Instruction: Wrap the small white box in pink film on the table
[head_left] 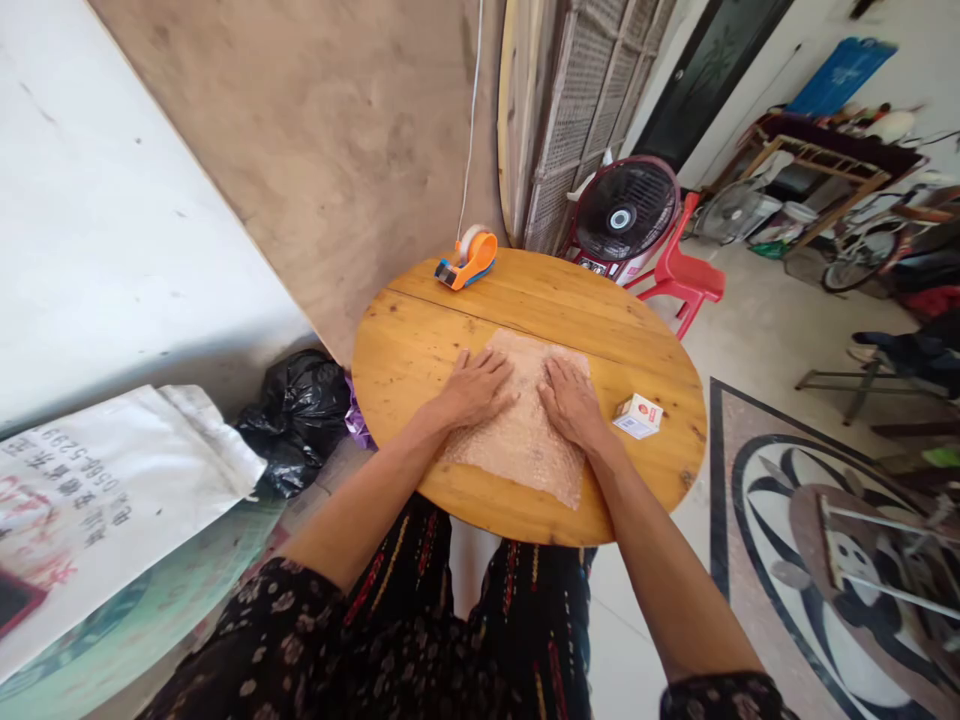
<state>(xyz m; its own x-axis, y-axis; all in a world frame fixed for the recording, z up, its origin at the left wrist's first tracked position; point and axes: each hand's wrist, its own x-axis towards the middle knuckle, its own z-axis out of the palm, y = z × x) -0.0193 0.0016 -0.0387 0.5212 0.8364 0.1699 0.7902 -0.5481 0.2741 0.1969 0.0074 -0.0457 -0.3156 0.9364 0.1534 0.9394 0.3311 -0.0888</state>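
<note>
A sheet of bubble wrap [525, 440] lies flat in the middle of a round wooden table [420, 350]. My left hand [476, 385] rests palm down on the sheet's left part, fingers stretched out. My right hand [571, 400] lies flat on its right part, fingers also extended. Neither hand holds anything. A small white and red box [638, 415] sits on the table just right of my right hand. An orange tape dispenser [469, 260] stands at the table's far edge.
A black fan [624, 215] and a red plastic chair [686, 280] stand behind the table. A black bag [296, 415] and a white printed sack [105, 490] lie on the floor at left. A plywood board [322, 140] leans against the wall.
</note>
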